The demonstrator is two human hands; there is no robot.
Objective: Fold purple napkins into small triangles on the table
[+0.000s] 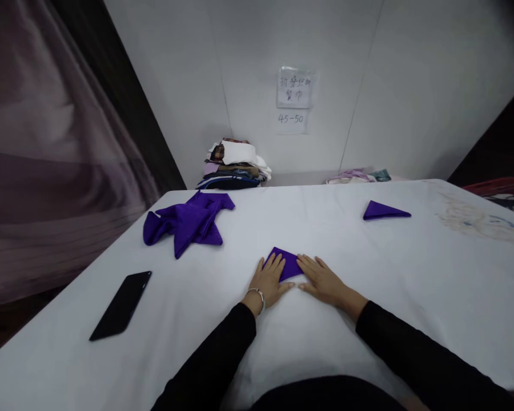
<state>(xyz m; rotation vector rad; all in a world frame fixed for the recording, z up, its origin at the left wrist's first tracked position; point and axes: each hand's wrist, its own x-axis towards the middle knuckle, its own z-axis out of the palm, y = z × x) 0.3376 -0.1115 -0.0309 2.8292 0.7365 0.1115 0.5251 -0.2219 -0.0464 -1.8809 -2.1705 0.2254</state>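
Observation:
A purple cloth napkin, folded into a small flat triangle-like shape, lies on the white table in front of me. My left hand rests flat on its left part with fingers stretched out; a silver bracelet circles that wrist. On the napkin's right corner lie the fingertips of my right hand, its fingers straight and its thumb apart. Both hands cover parts of the cloth. Farther off to the right sits another folded purple napkin. Loose purple napkins are heaped at the back left.
A black phone-like slab lies on the left of the white-covered table. Folded clothes are stacked behind the far edge, with more cloth to the right. Paper signs hang on the wall. A curtain hangs at left.

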